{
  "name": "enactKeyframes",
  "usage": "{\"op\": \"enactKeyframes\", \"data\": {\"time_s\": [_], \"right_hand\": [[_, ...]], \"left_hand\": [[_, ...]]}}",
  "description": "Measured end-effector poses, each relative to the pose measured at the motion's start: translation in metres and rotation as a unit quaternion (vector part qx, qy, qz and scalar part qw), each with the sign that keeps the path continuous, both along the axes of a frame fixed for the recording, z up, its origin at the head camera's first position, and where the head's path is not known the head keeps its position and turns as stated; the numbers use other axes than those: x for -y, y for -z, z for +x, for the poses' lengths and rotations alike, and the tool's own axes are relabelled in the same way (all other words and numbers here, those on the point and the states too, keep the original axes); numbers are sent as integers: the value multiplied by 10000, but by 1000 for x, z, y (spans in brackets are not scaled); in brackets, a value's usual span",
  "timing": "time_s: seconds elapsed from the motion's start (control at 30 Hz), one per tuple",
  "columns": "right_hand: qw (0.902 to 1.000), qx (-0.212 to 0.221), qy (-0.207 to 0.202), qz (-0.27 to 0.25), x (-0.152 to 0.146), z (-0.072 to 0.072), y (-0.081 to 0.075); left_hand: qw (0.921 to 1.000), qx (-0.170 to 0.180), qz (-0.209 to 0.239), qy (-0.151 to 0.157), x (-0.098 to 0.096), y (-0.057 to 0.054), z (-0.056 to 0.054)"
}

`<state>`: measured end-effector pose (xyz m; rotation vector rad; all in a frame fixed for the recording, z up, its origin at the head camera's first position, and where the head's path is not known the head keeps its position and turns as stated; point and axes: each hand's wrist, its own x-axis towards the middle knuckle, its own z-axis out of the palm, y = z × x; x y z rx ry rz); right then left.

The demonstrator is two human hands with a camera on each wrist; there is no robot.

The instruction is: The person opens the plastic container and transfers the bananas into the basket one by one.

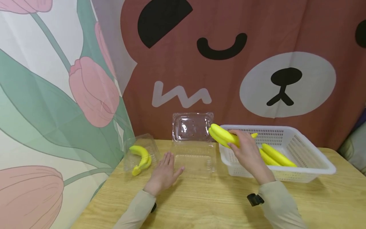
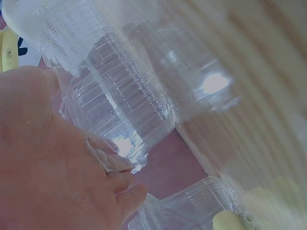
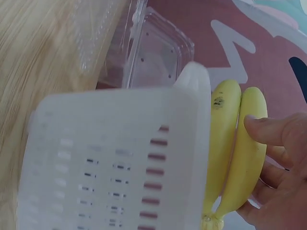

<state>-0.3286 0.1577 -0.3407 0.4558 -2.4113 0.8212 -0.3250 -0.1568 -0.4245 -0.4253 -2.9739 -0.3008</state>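
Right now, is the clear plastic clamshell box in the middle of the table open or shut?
Open and empty. The clear plastic clamshell box has its lid standing upright behind the tray; the left hand rests beside it.

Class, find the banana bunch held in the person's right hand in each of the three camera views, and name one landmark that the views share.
Head view: the banana bunch sits mid-frame, gripped by the right hand over the white basket's left corner.
Left wrist view: not clearly in it; only a yellow sliver shows at the left edge.
Right wrist view: right of centre, beside the basket's rim.
Shared landmark: the open clear plastic container, seen in all three.
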Motion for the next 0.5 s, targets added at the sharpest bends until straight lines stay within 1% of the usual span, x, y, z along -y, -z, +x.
{"op": "enactKeyframes", "data": {"time_s": [0.2, 0.37, 0.5], "right_hand": [[9998, 34, 176, 49, -13, 0, 3], [9998, 29, 186, 66, -22, 1, 5], [9997, -61, 165, 146, -30, 2, 7]], "left_hand": [[10000, 55, 8, -15, 1, -1, 1], [10000, 57, 14, -36, 1, -1, 2], [9999, 83, 55, -20, 0, -2, 3]]}}
